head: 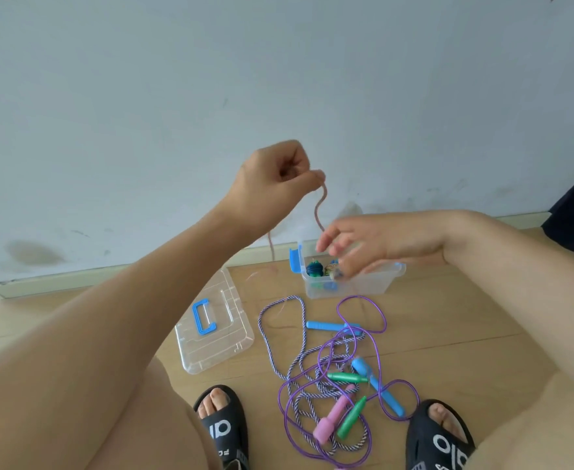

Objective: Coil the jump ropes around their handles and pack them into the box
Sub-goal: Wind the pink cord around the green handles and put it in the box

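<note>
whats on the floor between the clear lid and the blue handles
In the head view, a loop of the purple-and-white braided rope lies on the wooden floor between the clear lid and the blue handles.

Wooden floor point(448, 317) under it all. At twelve o'clock, by the wall, sits the clear box point(357, 283). Its lid point(217, 337) lies flat at nine o'clock. Dead centre, tangled jump ropes point(329, 374), handles mixed in. At six, two black sandals point(224, 432) planted either side.

Tangled jump ropes point(333, 388) lie before the open box point(350, 283).
</note>
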Motion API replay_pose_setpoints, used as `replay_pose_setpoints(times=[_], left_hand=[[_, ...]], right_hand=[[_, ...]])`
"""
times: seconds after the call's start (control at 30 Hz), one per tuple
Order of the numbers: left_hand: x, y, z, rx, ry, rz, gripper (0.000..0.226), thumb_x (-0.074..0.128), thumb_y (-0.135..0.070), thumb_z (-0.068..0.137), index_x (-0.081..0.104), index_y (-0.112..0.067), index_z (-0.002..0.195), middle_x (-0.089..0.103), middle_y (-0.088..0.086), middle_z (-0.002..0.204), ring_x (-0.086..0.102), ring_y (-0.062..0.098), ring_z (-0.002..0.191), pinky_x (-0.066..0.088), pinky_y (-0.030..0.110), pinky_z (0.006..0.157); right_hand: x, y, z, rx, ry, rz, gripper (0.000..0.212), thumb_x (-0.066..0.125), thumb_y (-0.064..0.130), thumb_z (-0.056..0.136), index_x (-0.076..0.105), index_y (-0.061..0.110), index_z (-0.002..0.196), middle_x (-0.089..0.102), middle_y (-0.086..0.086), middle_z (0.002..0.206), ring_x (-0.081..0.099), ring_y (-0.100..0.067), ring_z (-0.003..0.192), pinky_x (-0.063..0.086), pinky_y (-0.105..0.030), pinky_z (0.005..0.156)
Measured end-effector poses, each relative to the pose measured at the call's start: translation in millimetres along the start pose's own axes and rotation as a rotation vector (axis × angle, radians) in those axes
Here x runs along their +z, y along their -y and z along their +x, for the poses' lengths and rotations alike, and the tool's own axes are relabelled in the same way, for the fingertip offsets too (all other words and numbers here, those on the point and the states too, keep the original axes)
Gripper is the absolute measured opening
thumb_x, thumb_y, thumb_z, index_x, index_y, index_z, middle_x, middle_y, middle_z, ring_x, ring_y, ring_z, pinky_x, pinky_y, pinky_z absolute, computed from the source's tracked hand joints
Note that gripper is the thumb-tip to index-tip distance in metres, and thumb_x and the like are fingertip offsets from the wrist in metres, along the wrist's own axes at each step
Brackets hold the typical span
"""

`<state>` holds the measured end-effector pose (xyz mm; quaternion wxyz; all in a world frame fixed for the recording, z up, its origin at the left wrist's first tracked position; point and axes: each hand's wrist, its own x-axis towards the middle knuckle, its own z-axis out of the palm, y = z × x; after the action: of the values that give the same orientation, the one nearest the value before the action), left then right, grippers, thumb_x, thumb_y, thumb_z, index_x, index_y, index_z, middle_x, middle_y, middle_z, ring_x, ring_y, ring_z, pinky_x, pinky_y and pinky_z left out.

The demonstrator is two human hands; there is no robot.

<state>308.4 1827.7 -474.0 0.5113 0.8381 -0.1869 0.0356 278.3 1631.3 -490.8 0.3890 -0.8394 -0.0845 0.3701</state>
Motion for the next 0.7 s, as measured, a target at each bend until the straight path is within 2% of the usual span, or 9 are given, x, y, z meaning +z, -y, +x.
replay_pose_setpoints(times=[0.03, 0.1, 0.17, 0.27, 0.33, 0.4, 0.47, 0.6, 0.7], left_hand=[[1, -4, 0, 0.042, -0.014, -0.014, 0.026, 0.066, -0.005, 0.081, 0.044, -0.014, 0.071, 0.029, -0.013, 0.047, 0.024, 0.009, 0.05, 0.028, 0.021, 0.051], [1, -10, -1, 0.107, -0.032, -0.009, 0.025, 0.061, 0.004, 0.072, 0.044, -0.015, 0.074, 0.028, -0.015, 0.047, 0.023, 0.009, 0.052, 0.026, 0.021, 0.052], [3, -14, -2, 0.147, -0.045, -0.024, 0.027, 0.058, 0.007, 0.07, 0.043, -0.015, 0.073, 0.027, -0.015, 0.048, 0.022, 0.01, 0.053, 0.024, 0.021, 0.051], [8, -23, -1, 0.145, -0.059, -0.154, 0.032, 0.061, 0.007, 0.075, 0.041, -0.017, 0.069, 0.024, -0.014, 0.052, 0.022, 0.014, 0.056, 0.025, 0.024, 0.054], [11, -29, 0, 0.139, -0.073, -0.224, 0.034, 0.064, 0.004, 0.078, 0.041, -0.018, 0.068, 0.025, -0.01, 0.053, 0.023, 0.016, 0.057, 0.029, 0.028, 0.056], [9, -31, 1, 0.163, -0.107, -0.234, 0.034, 0.066, 0.003, 0.078, 0.041, -0.018, 0.068, 0.026, -0.01, 0.052, 0.024, 0.015, 0.055, 0.029, 0.03, 0.056], [0, -24, 5, 0.187, -0.167, -0.185, 0.033, 0.065, 0.004, 0.075, 0.042, -0.019, 0.068, 0.028, -0.012, 0.053, 0.025, 0.012, 0.053, 0.027, 0.03, 0.056], [-30, 10, 11, 0.108, -0.32, 0.069, 0.021, 0.06, -0.01, 0.067, 0.044, -0.024, 0.067, 0.035, -0.009, 0.054, 0.032, 0.014, 0.053, 0.03, 0.03, 0.056], [-45, 32, 12, -0.107, -0.152, 0.303, 0.012, 0.064, -0.015, 0.074, 0.058, -0.021, 0.082, 0.054, -0.004, 0.066, 0.045, 0.017, 0.06, 0.038, 0.028, 0.057]], right_hand=[[-2, 5, 0, -0.066, -0.054, 0.01, 0.051, 0.083, 0.037, 0.062, 0.062, 0.026, 0.108, 0.067, -0.004, 0.115, 0.065, -0.019, 0.108, 0.047, -0.045, 0.104], [-5, 9, 4, -0.132, -0.295, 0.005, 0.062, 0.084, 0.046, 0.05, 0.057, 0.02, 0.1, 0.066, -0.006, 0.109, 0.064, -0.025, 0.108, 0.046, -0.049, 0.103], [-2, 9, 11, -0.187, -0.488, 0.064, 0.079, 0.085, 0.047, 0.043, 0.05, 0.022, 0.109, 0.059, 0.004, 0.119, 0.059, -0.01, 0.115, 0.047, -0.042, 0.104], [14, 17, 22, -0.369, -0.305, 0.157, 0.098, 0.09, 0.036, 0.056, 0.039, 0.028, 0.14, 0.048, 0.013, 0.142, 0.045, 0.0, 0.132, 0.039, -0.03, 0.109], [28, 21, 27, -0.355, -0.174, 0.135, 0.06, 0.082, 0.033, 0.077, 0.056, 0.026, 0.131, 0.063, 0.011, 0.131, 0.056, 0.002, 0.12, 0.044, -0.029, 0.1], [37, 23, 30, -0.298, -0.172, 0.102, 0.019, 0.066, 0.032, 0.092, 0.069, 0.014, 0.099, 0.076, 0.002, 0.09, 0.068, -0.007, 0.085, 0.048, -0.035, 0.077], [39, 15, 35, -0.22, -0.254, -0.024, 0.024, 0.054, 0.026, 0.097, 0.064, 0.009, 0.082, 0.066, -0.003, 0.064, 0.068, -0.019, 0.065, 0.055, -0.037, 0.07], [23, -12, 35, 0.0, -0.374, -0.358, 0.023, 0.045, 0.021, 0.097, 0.059, 0.007, 0.083, 0.061, -0.007, 0.068, 0.063, -0.023, 0.055, 0.056, -0.032, 0.056], [12, -17, 30, 0.065, -0.373, -0.238, 0.028, 0.043, 0.024, 0.099, 0.063, 0.007, 0.089, 0.048, 0.0, 0.064, 0.065, -0.023, 0.054, 0.049, -0.029, 0.06]])
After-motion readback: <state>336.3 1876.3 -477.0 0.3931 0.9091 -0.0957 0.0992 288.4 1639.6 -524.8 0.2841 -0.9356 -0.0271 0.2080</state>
